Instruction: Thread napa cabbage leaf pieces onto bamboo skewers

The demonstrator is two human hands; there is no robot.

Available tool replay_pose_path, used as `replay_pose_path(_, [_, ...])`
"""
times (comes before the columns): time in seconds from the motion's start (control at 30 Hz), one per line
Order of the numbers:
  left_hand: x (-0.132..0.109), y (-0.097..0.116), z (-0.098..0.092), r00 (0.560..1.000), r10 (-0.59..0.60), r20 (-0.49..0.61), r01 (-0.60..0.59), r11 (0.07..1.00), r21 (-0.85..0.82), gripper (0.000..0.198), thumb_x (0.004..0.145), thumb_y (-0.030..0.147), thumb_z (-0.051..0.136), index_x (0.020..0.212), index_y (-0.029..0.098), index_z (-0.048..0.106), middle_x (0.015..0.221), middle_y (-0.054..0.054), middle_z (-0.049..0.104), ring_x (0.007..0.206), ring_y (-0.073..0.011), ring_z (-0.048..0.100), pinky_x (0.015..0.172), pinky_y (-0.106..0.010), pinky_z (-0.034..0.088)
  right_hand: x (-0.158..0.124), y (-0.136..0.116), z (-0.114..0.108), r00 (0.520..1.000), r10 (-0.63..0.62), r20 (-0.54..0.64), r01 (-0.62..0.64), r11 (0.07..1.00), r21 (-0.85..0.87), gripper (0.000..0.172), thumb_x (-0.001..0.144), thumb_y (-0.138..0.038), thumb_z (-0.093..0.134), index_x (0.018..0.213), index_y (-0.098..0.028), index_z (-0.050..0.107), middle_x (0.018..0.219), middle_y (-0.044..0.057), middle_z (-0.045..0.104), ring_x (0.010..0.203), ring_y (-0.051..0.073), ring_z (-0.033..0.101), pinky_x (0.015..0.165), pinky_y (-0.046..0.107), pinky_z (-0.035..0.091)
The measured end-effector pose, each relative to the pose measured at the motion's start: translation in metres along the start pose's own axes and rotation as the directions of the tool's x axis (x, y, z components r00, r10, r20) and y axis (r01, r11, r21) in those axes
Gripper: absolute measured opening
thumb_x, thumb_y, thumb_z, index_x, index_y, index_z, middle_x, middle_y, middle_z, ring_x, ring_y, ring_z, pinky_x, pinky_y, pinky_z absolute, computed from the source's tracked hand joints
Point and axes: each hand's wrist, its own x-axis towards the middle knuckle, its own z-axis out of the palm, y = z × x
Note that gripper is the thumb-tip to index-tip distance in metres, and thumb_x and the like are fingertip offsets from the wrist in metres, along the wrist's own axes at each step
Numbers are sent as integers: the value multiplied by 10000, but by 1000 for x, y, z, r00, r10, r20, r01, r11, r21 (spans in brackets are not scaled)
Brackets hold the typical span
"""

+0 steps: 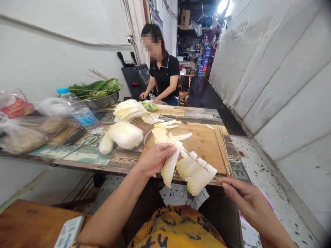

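My left hand (158, 158) pinches a pale napa cabbage leaf (170, 167) at the tip of a thin skewer. Closed around the skewer's other end (218, 180) is my right hand (244, 194). Several folded cabbage pieces (198, 174) are threaded along the skewer between my hands, over the table's front edge. Behind them a wooden cutting board (207, 148) carries loose cabbage strips (182, 136). Bare skewers (222, 148) lie in a bundle on the board's right side. Left of the board sit a cabbage head (126, 135) and a smaller piece (106, 144).
A pile of cabbage leaves (130, 109) lies farther back. On the left are a water bottle (82, 115), a metal bowl of greens (102, 100), plastic bags (33, 134) and a dark knife-like object (74, 136). Across the table sits another person (165, 74).
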Motion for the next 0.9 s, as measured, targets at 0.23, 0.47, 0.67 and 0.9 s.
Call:
replay_pose_path(0.23, [0,0,2,1000,24,19,-25,1000,12,294,609,360,826,735,115,721,653,-45,686,599,-105,599,594,-192,457,1,-4,-2,1000,-25,14,25,1000,2,290,887,-384,505,954,-218,733,826,24,759,739,189,700,661,251,560])
replay_pose_path(0.47, [1,-2,1,999,21,33,-22,999,31,283,640,364,804,755,120,716,673,-44,679,591,-103,577,586,-201,441,1,-3,-1,1000,-28,0,28,1000,0,281,877,-381,515,926,-221,741,857,38,766,763,206,708,676,276,573])
replay_pose_path(0.67, [2,-2,0,999,24,42,-25,999,33,273,651,369,795,730,123,706,678,-37,666,595,-94,560,593,-196,429,1,-5,-2,1000,-24,-1,24,1000,-16,280,881,-387,506,916,-236,740,859,25,768,753,198,711,658,264,572])
replay_pose_path(0.9, [1,-3,-1,996,51,68,-56,996,74,282,675,390,771,715,118,709,695,-46,670,614,-99,561,612,-199,424,0,-7,-3,999,-34,-9,34,999,-12,289,874,-399,508,890,-237,747,812,21,766,724,199,709,664,272,578])
